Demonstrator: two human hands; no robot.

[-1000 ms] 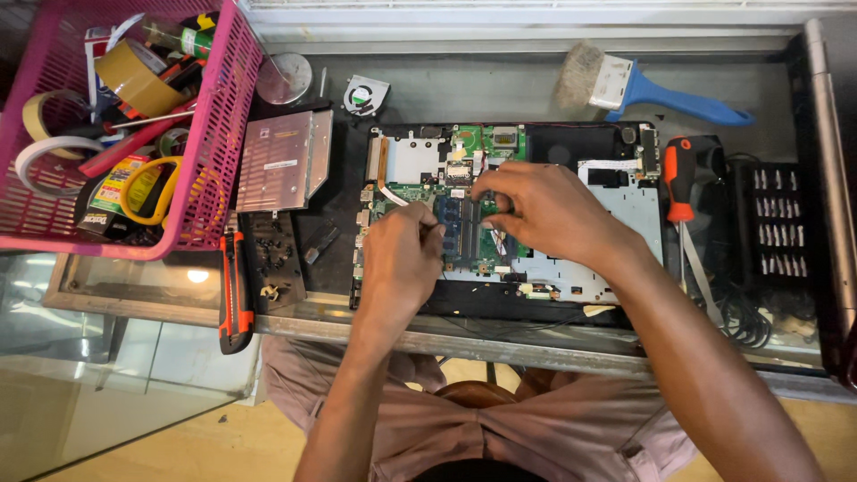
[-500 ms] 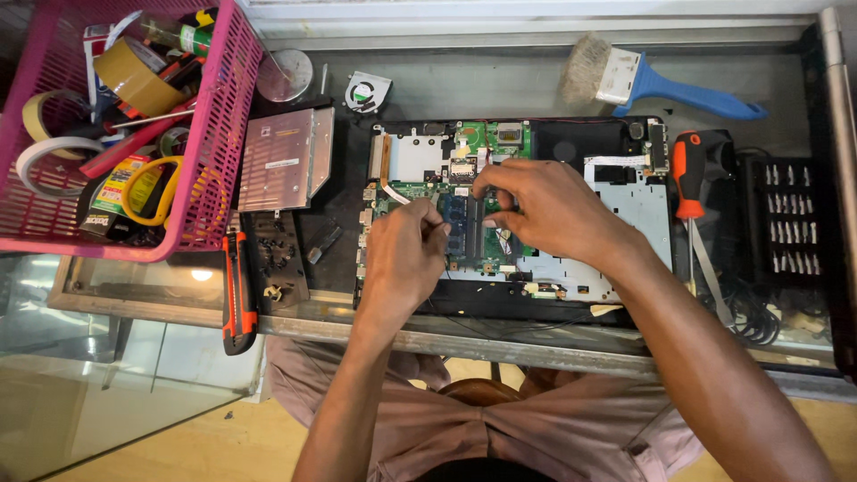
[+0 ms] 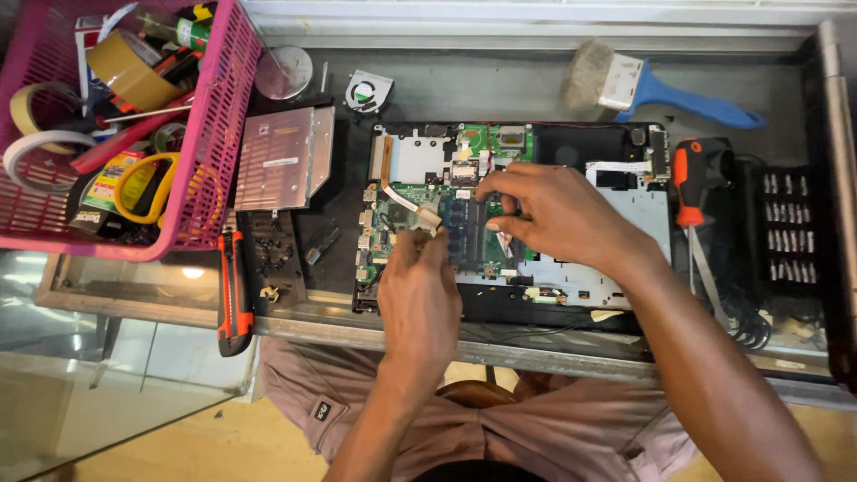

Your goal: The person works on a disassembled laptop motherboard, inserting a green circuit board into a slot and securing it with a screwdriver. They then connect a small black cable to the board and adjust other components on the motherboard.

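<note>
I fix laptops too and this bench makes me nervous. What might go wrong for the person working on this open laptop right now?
1. Both the left hand and right hand press bare fingers on the green circuit board; static or a slip might damage parts.
2. The thin ribbon cable by the left fingers looks easy to crease or tear.
3. Small loose screws lie on a black panel near the bench edge and may get knocked off.

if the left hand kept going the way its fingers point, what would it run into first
The left hand points up the picture, away from the person, fingertips at the green circuit board of the opened laptop. Going straight on, it would likely meet the copper heat pipe and silver plate first, though depth is hard to judge.
</note>
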